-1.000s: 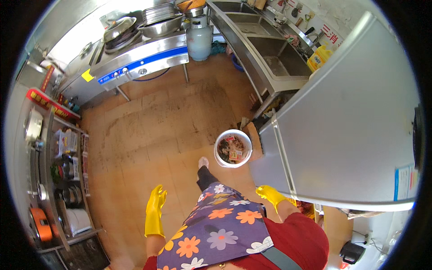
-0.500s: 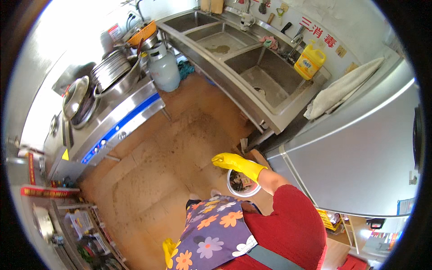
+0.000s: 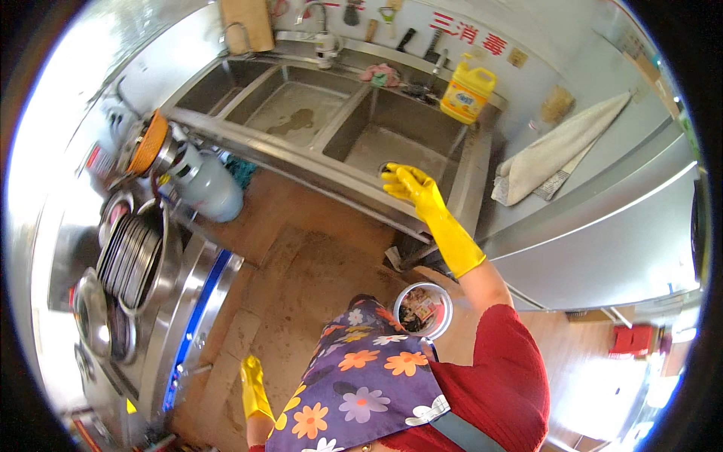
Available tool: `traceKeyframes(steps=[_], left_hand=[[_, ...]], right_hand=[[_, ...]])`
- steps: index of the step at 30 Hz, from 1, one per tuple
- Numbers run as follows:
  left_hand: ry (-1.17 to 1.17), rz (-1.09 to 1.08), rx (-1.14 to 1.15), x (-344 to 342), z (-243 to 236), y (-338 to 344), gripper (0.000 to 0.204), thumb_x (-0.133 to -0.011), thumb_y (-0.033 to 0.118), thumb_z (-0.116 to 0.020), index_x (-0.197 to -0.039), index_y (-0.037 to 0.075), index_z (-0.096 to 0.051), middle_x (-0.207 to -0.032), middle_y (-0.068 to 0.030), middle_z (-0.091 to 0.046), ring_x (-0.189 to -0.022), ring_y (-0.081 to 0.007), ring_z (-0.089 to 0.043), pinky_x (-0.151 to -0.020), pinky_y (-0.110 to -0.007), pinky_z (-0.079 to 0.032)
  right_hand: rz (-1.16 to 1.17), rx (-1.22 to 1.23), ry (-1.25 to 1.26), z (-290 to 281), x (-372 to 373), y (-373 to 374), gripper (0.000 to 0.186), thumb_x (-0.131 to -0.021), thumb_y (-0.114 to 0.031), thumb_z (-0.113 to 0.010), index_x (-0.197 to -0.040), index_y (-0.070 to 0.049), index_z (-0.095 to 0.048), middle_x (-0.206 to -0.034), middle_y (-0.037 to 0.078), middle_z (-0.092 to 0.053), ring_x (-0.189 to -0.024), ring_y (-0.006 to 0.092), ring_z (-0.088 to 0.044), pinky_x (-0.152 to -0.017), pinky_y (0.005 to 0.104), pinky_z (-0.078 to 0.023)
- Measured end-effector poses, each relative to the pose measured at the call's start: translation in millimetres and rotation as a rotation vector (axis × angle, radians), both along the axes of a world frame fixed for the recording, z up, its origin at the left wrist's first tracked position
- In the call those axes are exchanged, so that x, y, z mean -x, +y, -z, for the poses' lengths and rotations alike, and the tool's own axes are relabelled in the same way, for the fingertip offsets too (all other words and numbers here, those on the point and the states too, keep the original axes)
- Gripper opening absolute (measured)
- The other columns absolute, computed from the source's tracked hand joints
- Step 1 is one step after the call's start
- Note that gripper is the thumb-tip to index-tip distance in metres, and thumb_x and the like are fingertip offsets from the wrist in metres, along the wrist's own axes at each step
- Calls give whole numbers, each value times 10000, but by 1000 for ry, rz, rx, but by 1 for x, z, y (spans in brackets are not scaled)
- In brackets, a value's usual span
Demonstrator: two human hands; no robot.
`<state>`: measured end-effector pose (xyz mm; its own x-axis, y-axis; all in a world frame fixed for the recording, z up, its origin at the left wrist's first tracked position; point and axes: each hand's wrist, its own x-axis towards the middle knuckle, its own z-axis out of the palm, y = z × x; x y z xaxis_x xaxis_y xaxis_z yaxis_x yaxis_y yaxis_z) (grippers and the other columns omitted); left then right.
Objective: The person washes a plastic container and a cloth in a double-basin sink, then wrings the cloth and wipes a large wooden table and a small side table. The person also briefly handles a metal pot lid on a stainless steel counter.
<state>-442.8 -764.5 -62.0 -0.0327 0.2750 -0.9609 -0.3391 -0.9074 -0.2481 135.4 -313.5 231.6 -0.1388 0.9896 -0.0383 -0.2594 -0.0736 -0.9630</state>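
My right hand (image 3: pixel 410 188), in a yellow rubber glove, is raised over the front of the right-hand sink basin (image 3: pixel 392 135), fingers apart and slightly bent, holding nothing visible. Above it at the back corner stands a yellow detergent jug (image 3: pixel 464 96); a pink cloth (image 3: pixel 380 74) lies on the back ledge. My left hand (image 3: pixel 252 380), also gloved, hangs low beside my flowered apron, fingers loosely bent, with nothing visible in it. Below my right arm a white bucket (image 3: pixel 424 328) of food scraps sits on the floor.
A steel stove (image 3: pixel 193 316) stands left with stacked trays (image 3: pixel 129 256) and pans. A gas cylinder (image 3: pixel 215 192) is in the corner. The grey fridge (image 3: pixel 602 248) flanks me on the right, with a draped towel (image 3: pixel 550 151) beside the sink.
The view has turned and moved toward the sinks, with the bucket now below my arm. My right hand has risen forward from waist level toward the basin; my left stays low.
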Motion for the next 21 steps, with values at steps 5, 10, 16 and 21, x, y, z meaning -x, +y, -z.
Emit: traceKeyframes(steps=[5, 10, 16, 21], left_hand=[[1411, 1730, -22, 49, -15, 204, 415, -1097, 277, -475, -1470, 108, -545, -1365, -79, -635, -1156, -224, -645, -925, -350, -552], [1928, 2171, 236, -32, -65, 329, 418, -1096, 179, -441, -1495, 70, -498, -1412, -106, -601, -1230, -257, -616, -1041, -372, -510], [1901, 2141, 22, -111, -136, 418, 453, -1018, -8, -587, -1465, 19, -524, -1463, -132, -572, -1331, -252, -565, -1127, -346, -437], [2132, 2104, 259, -158, -199, 485, 406, -1014, 36, -617, -1414, -12, -567, -1380, -166, -635, -1307, -254, -583, -1125, -347, -432]], right_hand=[[389, 112, -107, 20, -68, 89, 460, -1025, -340, -655, -1413, -101, -597, -1320, 98, -675, -993, 212, -728, -838, 321, -579], [607, 34, -228, 71, -119, 242, 599, -963, -358, -737, -1459, -91, -533, -1353, 123, -620, -1040, 269, -703, -841, 351, -573], [939, -425, -1042, 75, -153, 393, 504, -836, -236, -799, -1242, -17, -597, -1178, 267, -653, -1019, 467, -648, -869, 498, -534], [848, -67, -1063, 55, -146, 391, 314, -915, -275, -663, -1124, -43, -625, -1153, 243, -685, -1049, 461, -656, -843, 534, -536]])
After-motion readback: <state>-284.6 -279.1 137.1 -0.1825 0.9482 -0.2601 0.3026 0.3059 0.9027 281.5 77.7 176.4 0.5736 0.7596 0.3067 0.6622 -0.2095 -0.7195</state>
